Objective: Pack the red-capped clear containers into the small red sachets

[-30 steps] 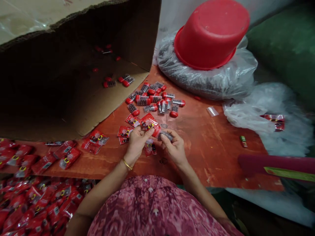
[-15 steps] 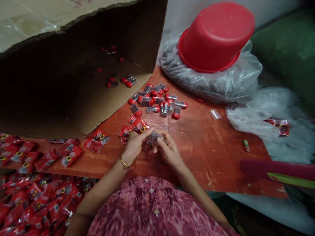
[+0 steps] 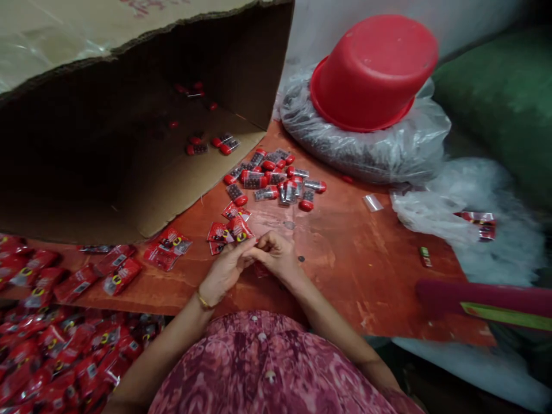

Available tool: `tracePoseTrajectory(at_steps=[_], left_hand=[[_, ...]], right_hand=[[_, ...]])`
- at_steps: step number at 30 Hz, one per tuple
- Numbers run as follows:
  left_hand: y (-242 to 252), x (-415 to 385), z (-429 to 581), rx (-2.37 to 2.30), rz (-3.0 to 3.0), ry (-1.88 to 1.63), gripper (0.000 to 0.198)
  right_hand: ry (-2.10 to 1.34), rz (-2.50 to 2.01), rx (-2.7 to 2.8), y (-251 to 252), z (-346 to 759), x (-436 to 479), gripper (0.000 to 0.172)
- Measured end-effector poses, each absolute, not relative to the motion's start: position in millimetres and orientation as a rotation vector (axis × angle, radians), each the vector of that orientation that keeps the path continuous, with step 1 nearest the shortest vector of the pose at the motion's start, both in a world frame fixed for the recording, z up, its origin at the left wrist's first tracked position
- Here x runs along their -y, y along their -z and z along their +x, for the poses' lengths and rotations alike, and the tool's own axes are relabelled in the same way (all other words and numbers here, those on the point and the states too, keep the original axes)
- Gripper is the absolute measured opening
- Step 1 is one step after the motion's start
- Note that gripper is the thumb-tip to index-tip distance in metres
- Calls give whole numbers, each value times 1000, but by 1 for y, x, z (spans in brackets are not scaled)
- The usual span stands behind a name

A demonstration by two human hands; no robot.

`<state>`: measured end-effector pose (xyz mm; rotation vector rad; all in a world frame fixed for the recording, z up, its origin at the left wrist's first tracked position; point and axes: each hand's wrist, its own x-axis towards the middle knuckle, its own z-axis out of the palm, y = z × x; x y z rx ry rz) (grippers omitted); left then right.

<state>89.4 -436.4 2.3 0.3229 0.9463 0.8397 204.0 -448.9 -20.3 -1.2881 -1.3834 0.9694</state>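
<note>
My left hand (image 3: pixel 225 272) and my right hand (image 3: pixel 278 256) meet above the near part of the table, fingertips pinched together. Between and below them a bit of a small red plastic packet (image 3: pixel 260 269) shows; the fingers cover most of it. Just beyond my left fingers lie several flat red printed packets (image 3: pixel 240 229), overlapping one another. Farther back is a loose heap of small clear tubes with red caps and dark beads inside (image 3: pixel 255 180).
A large cardboard box (image 3: pixel 190 190) lies open toward me at left, with some tubes inside. Filled red packets (image 3: pixel 123 276) line the table's left edge; more are heaped below. An upturned red tub (image 3: pixel 375 75) rests on a bulging clear bag (image 3: pixel 371 152) at back right.
Both hands have drawn closer together at the fingertips and shifted slightly left. The dark beads seen between them earlier are now hidden. The view has shifted a little.
</note>
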Motion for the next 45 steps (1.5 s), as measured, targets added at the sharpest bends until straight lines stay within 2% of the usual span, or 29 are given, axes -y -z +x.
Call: tracePoseTrajectory(at_steps=[3, 6, 10, 12, 14, 17, 21, 25, 29, 33, 37, 40, 43, 45], left_hand=[[0, 441, 65, -1021, 252, -779, 16], [-3, 439, 27, -1150, 135, -907, 11], [-14, 438, -12, -1242, -116, -1360, 34], [-17, 443, -13, -1194, -191, -1459, 48], [-16, 451, -2, -1140, -192, -1378, 54], [-3, 464, 28, -1129, -9, -1120, 43], [12, 470, 63, -1357, 892, -961, 33], [12, 459, 84, -1450, 1947, -615, 30], [19, 443, 94, -1519, 2300, -299, 20], [27, 436, 93, -1470, 2311, -450, 20], [19, 432, 91, -1292, 2290, -729, 14], [12, 430, 93, -1267, 2127, -892, 17], [12, 428, 98, -1291, 1709, -905, 37], [12, 428, 101, -1247, 1517, -822, 29]], right_hand=[[-708, -1322, 1794, 15, 212, 438, 36], [-421, -1460, 1956, 11, 244, 417, 28], [-55, -1895, 1965, 17, 311, 385, 36], [-35, -1996, 2096, 24, 334, 378, 44], [-15, -2031, 2195, 30, 343, 383, 47], [68, -2083, 2206, 30, 338, 403, 40], [108, -2090, 2192, 26, 333, 414, 38], [54, -1953, 2248, 31, 343, 402, 42], [43, -1804, 2142, 35, 338, 411, 33], [-160, -1563, 1969, 29, 307, 440, 27], [-692, -1413, 1805, 24, 272, 452, 33], [-1036, -1301, 1588, 24, 255, 448, 28], [-1077, -1307, 1283, 22, 245, 446, 26], [-1050, -1310, 1115, 20, 241, 448, 23]])
